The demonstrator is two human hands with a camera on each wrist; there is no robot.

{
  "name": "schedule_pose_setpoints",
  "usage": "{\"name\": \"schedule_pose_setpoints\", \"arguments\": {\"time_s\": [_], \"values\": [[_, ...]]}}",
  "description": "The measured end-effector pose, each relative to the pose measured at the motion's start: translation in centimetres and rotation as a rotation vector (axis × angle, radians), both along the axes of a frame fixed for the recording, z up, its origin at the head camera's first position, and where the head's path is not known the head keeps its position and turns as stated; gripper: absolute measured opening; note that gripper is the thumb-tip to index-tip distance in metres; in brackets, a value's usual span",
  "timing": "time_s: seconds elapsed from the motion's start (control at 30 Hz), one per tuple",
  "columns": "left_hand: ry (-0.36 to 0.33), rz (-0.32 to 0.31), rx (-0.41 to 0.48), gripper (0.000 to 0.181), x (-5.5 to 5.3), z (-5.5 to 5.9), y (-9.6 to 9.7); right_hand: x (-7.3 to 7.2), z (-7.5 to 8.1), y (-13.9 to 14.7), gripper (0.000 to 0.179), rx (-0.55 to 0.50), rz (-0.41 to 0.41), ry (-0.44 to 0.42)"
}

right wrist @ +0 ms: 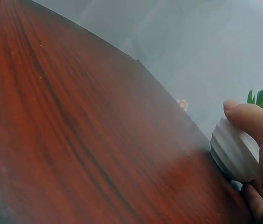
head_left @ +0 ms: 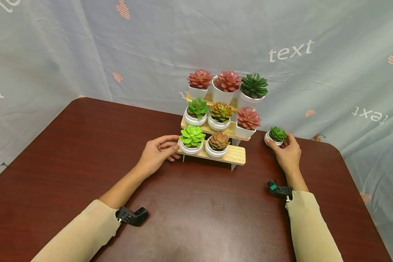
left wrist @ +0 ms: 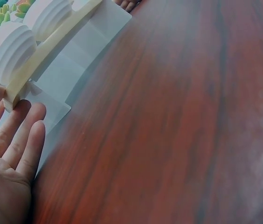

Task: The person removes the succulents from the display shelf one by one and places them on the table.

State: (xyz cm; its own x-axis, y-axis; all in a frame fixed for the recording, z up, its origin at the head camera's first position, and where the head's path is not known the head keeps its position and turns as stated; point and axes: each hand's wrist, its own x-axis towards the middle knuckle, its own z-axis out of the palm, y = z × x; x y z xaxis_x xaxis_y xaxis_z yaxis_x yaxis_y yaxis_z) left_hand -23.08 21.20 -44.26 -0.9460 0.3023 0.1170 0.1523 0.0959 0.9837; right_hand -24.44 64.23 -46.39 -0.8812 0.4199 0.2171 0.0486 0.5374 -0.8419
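Observation:
A three-tier wooden plant stand [head_left: 237,155] with white supports holds several potted succulents. My left hand [head_left: 157,154] is at the left end of its lowest shelf; in the left wrist view, thumb and fingers pinch the end of the wooden board [left wrist: 38,56]. Beside the hand, a bright green succulent [head_left: 192,136] in a round white pot stands on that shelf, and a brown succulent [head_left: 218,141] is to its right. To the right of the stand, my right hand [head_left: 289,153] grips a dark green potted succulent [head_left: 277,134] by its ridged white pot [right wrist: 231,151], low at the table surface.
On the middle shelf are a green succulent [head_left: 197,108], an orange-yellow one [head_left: 221,112] and a pink one [head_left: 248,119]. Two reddish plants and a dark green one [head_left: 254,86] fill the top. A grey curtain [head_left: 150,47] hangs behind the dark red table [head_left: 190,218].

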Motion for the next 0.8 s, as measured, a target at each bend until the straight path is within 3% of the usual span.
{"name": "schedule_pose_setpoints", "arguments": {"time_s": [0.23,0.37,0.57,0.8], "values": [[-0.003,-0.002,-0.007,0.038,-0.1,-0.1,0.1,1.0,0.5,0.2,0.086,-0.014,0.012,-0.054],[0.003,-0.002,-0.014,0.039,-0.2,-0.2,0.0,1.4,0.7,0.2,0.089,0.012,0.013,0.004],[0.001,-0.002,-0.020,0.039,-0.1,-0.3,-0.2,1.9,2.1,-0.3,0.074,0.111,-0.024,0.289],[-0.001,-0.006,-0.011,0.040,-0.1,-0.2,0.0,2.4,5.4,-1.8,0.060,0.201,-0.003,0.658]]}}
